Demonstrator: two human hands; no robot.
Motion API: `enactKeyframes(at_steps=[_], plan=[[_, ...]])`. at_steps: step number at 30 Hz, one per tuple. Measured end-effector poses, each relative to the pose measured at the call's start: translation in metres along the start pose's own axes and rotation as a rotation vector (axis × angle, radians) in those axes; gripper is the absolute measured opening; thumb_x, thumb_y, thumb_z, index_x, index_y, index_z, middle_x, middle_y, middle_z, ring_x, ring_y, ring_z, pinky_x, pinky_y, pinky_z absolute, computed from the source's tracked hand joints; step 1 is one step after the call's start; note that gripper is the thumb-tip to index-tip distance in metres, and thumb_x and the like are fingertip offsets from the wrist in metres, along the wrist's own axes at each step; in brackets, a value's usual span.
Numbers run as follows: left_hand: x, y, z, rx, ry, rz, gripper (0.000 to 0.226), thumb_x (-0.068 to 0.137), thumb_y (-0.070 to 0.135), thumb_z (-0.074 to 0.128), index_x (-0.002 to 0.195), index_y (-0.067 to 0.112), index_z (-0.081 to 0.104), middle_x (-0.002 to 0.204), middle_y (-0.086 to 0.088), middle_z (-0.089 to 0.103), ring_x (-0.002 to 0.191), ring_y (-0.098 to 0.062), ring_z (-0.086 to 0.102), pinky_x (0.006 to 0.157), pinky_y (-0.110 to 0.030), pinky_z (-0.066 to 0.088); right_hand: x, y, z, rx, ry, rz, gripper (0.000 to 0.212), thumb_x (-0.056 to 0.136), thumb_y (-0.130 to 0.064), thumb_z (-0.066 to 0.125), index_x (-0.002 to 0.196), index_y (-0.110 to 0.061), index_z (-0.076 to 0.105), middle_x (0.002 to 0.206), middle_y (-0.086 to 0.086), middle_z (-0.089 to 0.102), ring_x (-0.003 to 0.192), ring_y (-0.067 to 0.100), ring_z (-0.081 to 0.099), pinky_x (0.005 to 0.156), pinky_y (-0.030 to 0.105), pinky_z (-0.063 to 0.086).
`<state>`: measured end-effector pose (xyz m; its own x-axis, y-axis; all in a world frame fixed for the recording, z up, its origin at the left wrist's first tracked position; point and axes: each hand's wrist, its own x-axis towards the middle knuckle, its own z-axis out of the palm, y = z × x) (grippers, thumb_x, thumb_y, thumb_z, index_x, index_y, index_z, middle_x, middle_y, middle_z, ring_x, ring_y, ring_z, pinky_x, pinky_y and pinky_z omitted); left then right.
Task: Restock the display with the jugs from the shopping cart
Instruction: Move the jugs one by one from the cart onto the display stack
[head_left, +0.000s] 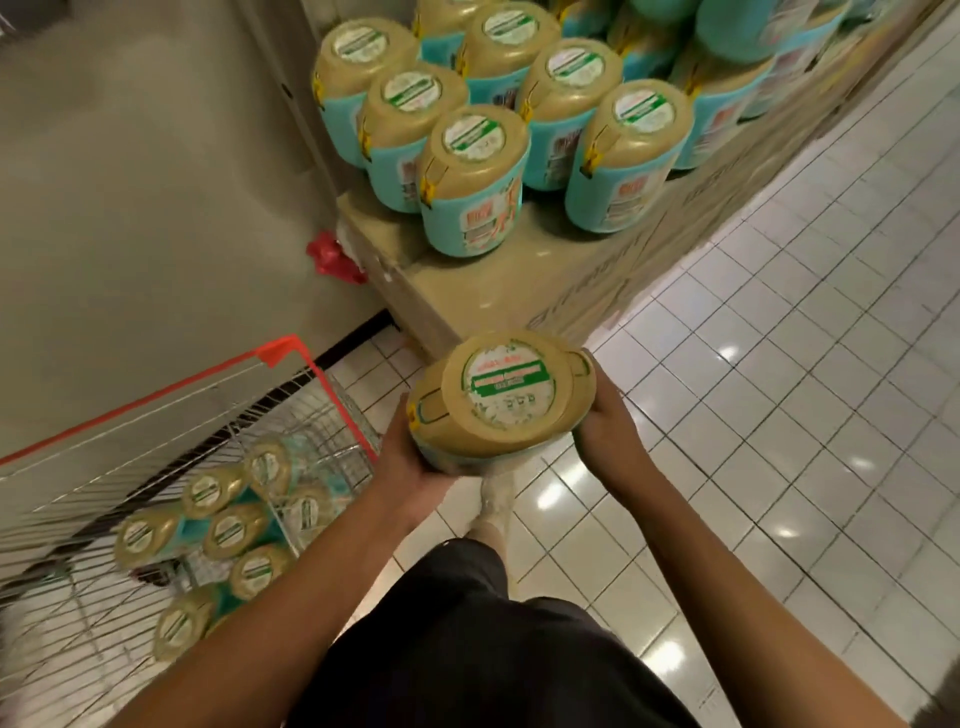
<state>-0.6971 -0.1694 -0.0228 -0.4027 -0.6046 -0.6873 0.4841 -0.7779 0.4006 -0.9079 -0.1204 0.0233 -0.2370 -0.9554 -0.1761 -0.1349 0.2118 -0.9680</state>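
I hold one jug (498, 400) with a tan lid and a teal label between both hands, above the tiled floor in front of the display. My left hand (410, 457) grips its left and underside; my right hand (605, 421) presses its right side. The display (498, 275) is a stack of cardboard boxes with several matching jugs (470, 176) standing in rows on top. The shopping cart (171, 467) with a red rim stands at lower left and holds several more jugs (228, 530) lying close together.
A grey wall or pillar (156, 182) rises left of the display. Something red, like a crumpled bag (330, 257), sits at the display's left edge. Glossy white floor tiles (779, 415) spread to the right. My foot (493, 509) shows below the held jug.
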Motion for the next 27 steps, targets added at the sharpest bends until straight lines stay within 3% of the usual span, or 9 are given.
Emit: enactKeyframes(at_steps=[2,4,7,11,15,19,21,24,27], plan=[[0.032,0.016,0.015,0.011,0.014,0.062,0.048,0.109,0.049,0.039,0.132,0.025,0.073,0.141,-0.012,0.065,0.132,-0.035,0.060,0.113,-0.058,0.045,0.035,0.000,-0.008,-0.015,0.032,0.057,0.042,0.100,-0.002,0.058,0.136,-0.021,0.062,0.133,-0.001,0.068,0.126,0.016,0.062,0.109,0.050,0.051],[0.062,0.033,0.034,0.020,0.044,0.101,0.047,0.110,0.047,0.039,0.116,0.028,0.081,0.130,-0.007,0.073,0.119,-0.026,0.070,0.093,-0.046,0.060,0.067,-0.002,-0.012,0.057,0.095,0.152,0.050,0.097,0.002,0.056,0.138,-0.027,0.063,0.132,-0.003,0.070,0.126,0.019,0.063,0.109,0.053,0.052],[0.100,0.057,0.064,0.051,0.113,0.136,0.051,0.110,0.047,0.037,0.106,0.029,0.084,0.116,-0.003,0.079,0.102,-0.020,0.077,0.073,-0.035,0.063,0.109,-0.005,-0.017,0.106,0.168,0.232,0.054,0.093,0.002,0.055,0.134,-0.031,0.067,0.126,-0.006,0.073,0.122,0.021,0.066,0.106,0.055,0.054],[0.142,0.069,0.091,0.062,0.373,0.271,0.042,0.111,0.036,0.041,0.101,0.028,0.082,0.107,-0.003,0.081,0.090,-0.013,0.078,0.065,-0.028,0.062,0.163,-0.006,-0.027,0.130,0.175,0.230,0.051,0.095,0.003,0.052,0.125,-0.032,0.073,0.120,-0.009,0.076,0.118,0.013,0.068,0.108,0.050,0.054],[0.164,0.064,0.107,0.071,0.512,0.334,0.035,0.109,0.031,0.047,0.132,0.017,0.070,0.114,0.002,0.078,0.100,-0.013,0.073,0.087,-0.034,0.061,0.198,-0.003,-0.028,0.148,0.189,0.265,0.043,0.098,-0.002,0.045,0.128,-0.019,0.071,0.120,0.002,0.076,0.118,0.023,0.068,0.104,0.044,0.056],[0.177,0.057,0.113,-0.034,0.629,0.431,0.033,0.110,0.015,0.043,0.130,0.003,0.067,0.097,0.004,0.079,0.082,-0.006,0.075,0.073,-0.020,0.061,0.204,0.008,-0.026,0.123,0.205,0.296,0.040,0.096,-0.020,0.041,0.122,-0.019,0.072,0.104,-0.006,0.077,0.093,0.004,0.067,0.079,0.017,0.054],[0.181,0.058,0.119,-0.066,0.711,0.475,0.028,0.109,0.013,0.047,0.119,0.003,0.071,0.092,0.002,0.077,0.077,-0.009,0.073,0.068,-0.020,0.059,0.210,0.014,-0.029,0.144,0.163,0.344,0.039,0.099,-0.014,0.042,0.128,-0.016,0.068,0.106,-0.002,0.074,0.094,0.007,0.063,0.085,0.027,0.055],[0.187,0.059,0.128,0.000,0.819,0.487,0.032,0.107,0.009,0.048,0.086,0.016,0.071,0.074,0.006,0.073,0.076,-0.016,0.064,0.068,-0.023,0.055,0.219,0.014,-0.037,0.223,0.093,0.354,0.046,0.104,-0.004,0.044,0.142,-0.021,0.062,0.137,0.003,0.069,0.129,0.014,0.061,0.115,0.043,0.048],[0.189,0.055,0.137,0.074,0.883,0.481,0.038,0.105,0.009,0.047,0.074,0.023,0.065,0.064,0.010,0.070,0.078,-0.020,0.062,0.064,-0.026,0.053,0.224,0.012,-0.048,0.270,0.050,0.351,0.055,0.101,0.002,0.045,0.147,-0.027,0.059,0.145,-0.003,0.064,0.138,0.018,0.056,0.119,0.048,0.044]])
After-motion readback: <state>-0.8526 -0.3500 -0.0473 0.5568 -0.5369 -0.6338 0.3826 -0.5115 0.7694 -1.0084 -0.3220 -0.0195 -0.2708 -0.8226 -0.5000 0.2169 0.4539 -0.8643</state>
